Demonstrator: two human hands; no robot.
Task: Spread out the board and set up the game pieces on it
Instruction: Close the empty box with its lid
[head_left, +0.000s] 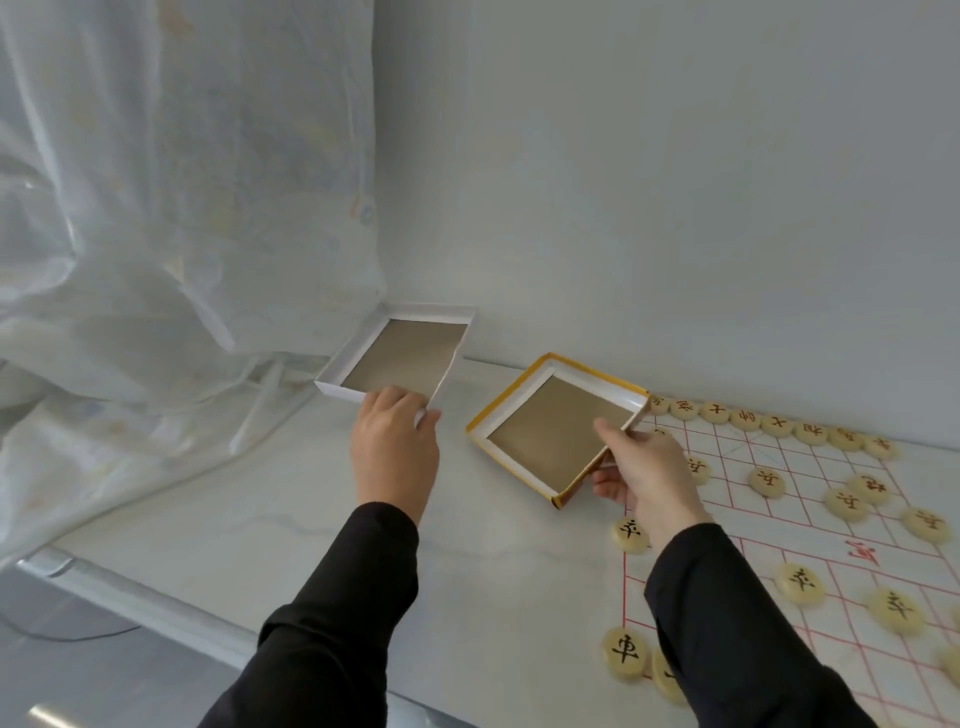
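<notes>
Where the right sleeve crosses the board, pieces hide.

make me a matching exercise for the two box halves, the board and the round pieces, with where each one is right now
Things:
1 white box half
2 yellow-edged box half
3 board
4 round pieces

Places:
a spread flat on the table, red grid up
b in the grip of the right hand
c laid out on the board
d in the grip of the left hand

Pairs: 1-d, 2-b, 3-a, 4-c
</notes>
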